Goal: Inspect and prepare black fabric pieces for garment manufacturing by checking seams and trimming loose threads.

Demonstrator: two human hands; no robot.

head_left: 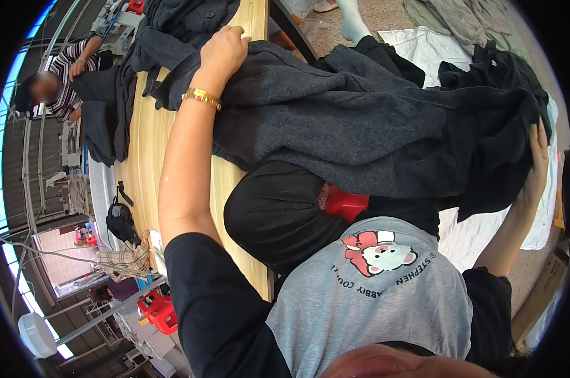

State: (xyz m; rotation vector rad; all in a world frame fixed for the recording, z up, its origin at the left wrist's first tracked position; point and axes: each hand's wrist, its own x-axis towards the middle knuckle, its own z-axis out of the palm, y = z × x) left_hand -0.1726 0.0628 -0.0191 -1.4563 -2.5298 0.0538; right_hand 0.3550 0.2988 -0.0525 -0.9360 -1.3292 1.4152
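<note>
A long dark grey woolly garment is stretched across my lap, from the wooden table at the left to beyond my knees at the right. My left hand, with a gold-coloured bracelet at the wrist, is closed on its left end at the table's edge. Out at the far right, my right hand grips the darker other end, its fingers partly hidden by cloth. Beyond my left hand lies another dark garment with a button, partly overlapped by the one I hold.
The pale wooden table runs along my left. White sheeting and dark cloth lie on the floor at the right. A co-worker in a striped top handles a dark garment across the table. A black bag and red stool stand leftward.
</note>
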